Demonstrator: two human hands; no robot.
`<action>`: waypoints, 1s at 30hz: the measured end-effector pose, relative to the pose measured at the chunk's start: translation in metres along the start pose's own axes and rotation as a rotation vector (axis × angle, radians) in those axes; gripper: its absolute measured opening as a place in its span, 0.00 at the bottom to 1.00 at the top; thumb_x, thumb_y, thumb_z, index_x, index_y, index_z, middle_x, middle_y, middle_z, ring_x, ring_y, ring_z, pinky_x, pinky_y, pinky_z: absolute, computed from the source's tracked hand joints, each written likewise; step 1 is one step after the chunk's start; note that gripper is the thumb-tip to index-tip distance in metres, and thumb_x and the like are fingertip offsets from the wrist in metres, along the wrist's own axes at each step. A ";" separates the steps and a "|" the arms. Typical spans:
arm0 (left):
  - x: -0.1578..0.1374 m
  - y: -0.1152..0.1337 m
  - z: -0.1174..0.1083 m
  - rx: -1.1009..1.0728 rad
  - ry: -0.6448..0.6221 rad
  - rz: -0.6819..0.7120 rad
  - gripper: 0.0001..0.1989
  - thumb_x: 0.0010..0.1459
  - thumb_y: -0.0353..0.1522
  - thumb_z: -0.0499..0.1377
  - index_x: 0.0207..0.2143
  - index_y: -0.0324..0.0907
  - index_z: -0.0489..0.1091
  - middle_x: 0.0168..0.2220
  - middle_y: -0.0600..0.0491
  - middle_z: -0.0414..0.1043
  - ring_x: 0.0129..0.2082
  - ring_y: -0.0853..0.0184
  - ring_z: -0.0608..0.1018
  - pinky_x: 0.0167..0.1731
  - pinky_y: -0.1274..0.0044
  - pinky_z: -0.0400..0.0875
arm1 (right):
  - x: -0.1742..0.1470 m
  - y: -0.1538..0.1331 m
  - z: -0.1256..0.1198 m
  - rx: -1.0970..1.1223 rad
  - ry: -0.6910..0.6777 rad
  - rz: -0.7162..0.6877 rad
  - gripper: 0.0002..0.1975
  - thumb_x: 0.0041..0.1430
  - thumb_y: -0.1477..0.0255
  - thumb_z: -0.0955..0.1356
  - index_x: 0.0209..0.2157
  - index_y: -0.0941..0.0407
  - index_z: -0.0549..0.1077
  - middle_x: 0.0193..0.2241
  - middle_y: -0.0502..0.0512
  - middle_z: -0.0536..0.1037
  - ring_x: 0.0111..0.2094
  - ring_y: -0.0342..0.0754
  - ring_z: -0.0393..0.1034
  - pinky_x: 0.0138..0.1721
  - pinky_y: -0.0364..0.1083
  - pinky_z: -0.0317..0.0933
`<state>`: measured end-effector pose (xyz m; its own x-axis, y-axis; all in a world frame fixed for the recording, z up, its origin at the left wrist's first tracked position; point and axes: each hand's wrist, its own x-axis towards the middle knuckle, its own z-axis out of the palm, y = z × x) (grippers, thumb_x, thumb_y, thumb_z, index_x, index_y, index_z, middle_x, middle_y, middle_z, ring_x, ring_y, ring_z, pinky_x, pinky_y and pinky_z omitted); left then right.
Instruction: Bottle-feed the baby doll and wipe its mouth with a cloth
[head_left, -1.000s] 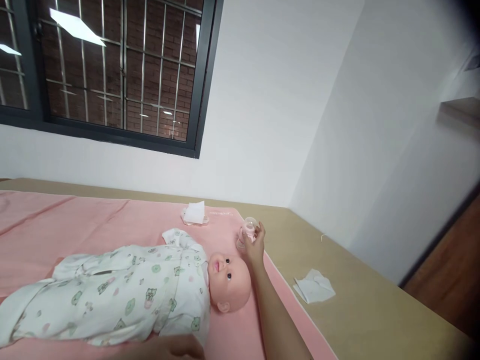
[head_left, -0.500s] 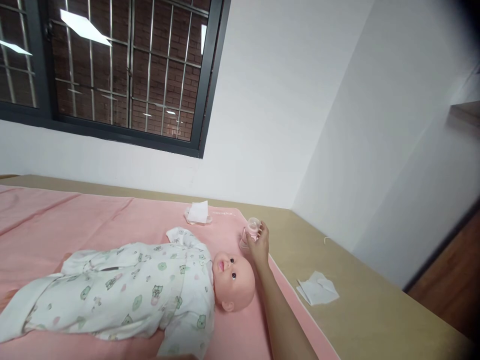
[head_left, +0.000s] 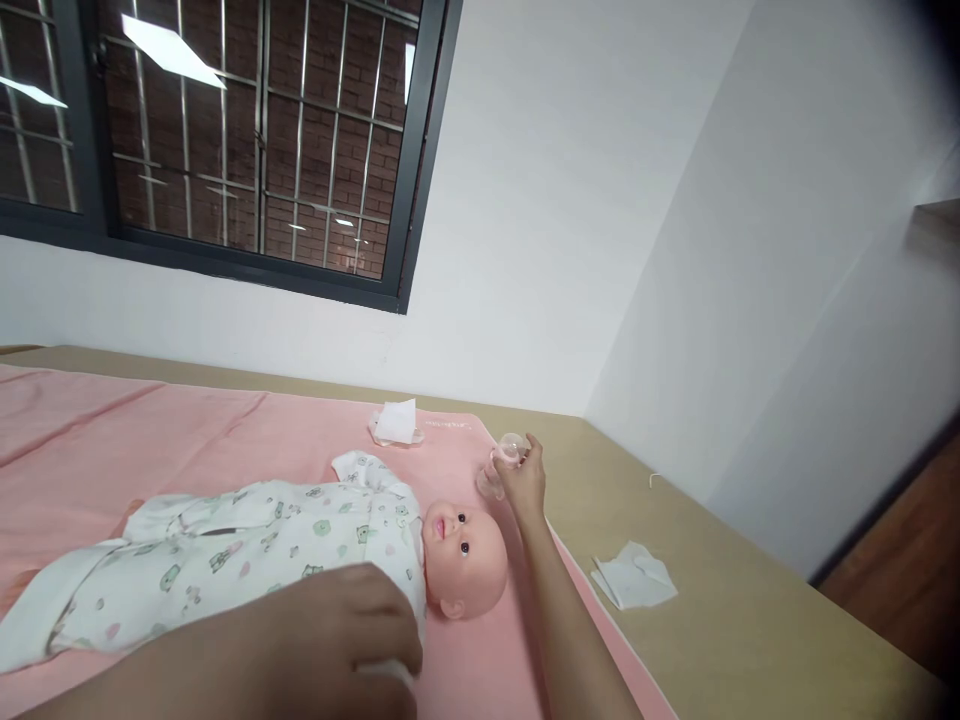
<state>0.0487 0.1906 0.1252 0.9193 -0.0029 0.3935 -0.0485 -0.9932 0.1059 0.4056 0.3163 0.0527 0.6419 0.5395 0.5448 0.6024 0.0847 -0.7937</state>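
Note:
A small baby bottle with a clear domed cap leans tilted near the mat's right edge. My right hand is closed around its upper part, beyond the doll's head. A baby doll lies on its back on the pink mat, dressed in a white printed outfit. In the foreground my left hand is held over the doll's near arm and covers part of its body. Its fingers are curled, and a bit of white shows between thumb and fingers; whether this is cloth, tissue or the sleeve behind is unclear.
Behind the doll sits a wipes pack with a white sheet sticking up. A crumpled white tissue lies on the wooden surface to the right. White walls and a barred window stand at the back.
My left hand has come up from the bottom edge into view over the doll. My right hand stays at the bottle, which has tilted and shifted slightly.

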 end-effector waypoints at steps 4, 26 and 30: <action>0.003 -0.006 -0.028 0.085 0.034 -0.197 0.12 0.62 0.29 0.54 0.46 0.50 0.70 0.50 0.54 0.72 0.48 0.67 0.73 0.47 0.76 0.70 | 0.002 -0.040 -0.011 0.178 0.005 0.082 0.36 0.39 0.63 0.71 0.52 0.56 0.64 0.45 0.61 0.73 0.42 0.55 0.70 0.47 0.52 0.63; -0.013 -0.026 -0.023 0.512 0.521 -0.586 0.35 0.55 0.31 0.56 0.64 0.47 0.48 0.54 0.48 0.70 0.50 0.56 0.74 0.47 0.65 0.68 | -0.142 -0.222 -0.048 0.648 -0.771 -0.186 0.31 0.40 0.66 0.78 0.45 0.48 0.65 0.45 0.53 0.74 0.44 0.50 0.71 0.41 0.48 0.69; -0.012 -0.024 -0.026 0.434 0.450 -0.639 0.31 0.48 0.27 0.54 0.57 0.46 0.57 0.52 0.50 0.72 0.46 0.58 0.76 0.43 0.67 0.68 | -0.141 -0.225 -0.049 0.605 -0.844 -0.216 0.29 0.43 0.66 0.77 0.47 0.47 0.66 0.45 0.51 0.74 0.43 0.49 0.71 0.42 0.48 0.68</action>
<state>0.0287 0.2180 0.1420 0.4755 0.5211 0.7088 0.6563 -0.7466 0.1086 0.2024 0.1803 0.1671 -0.1280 0.8505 0.5102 0.1783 0.5258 -0.8317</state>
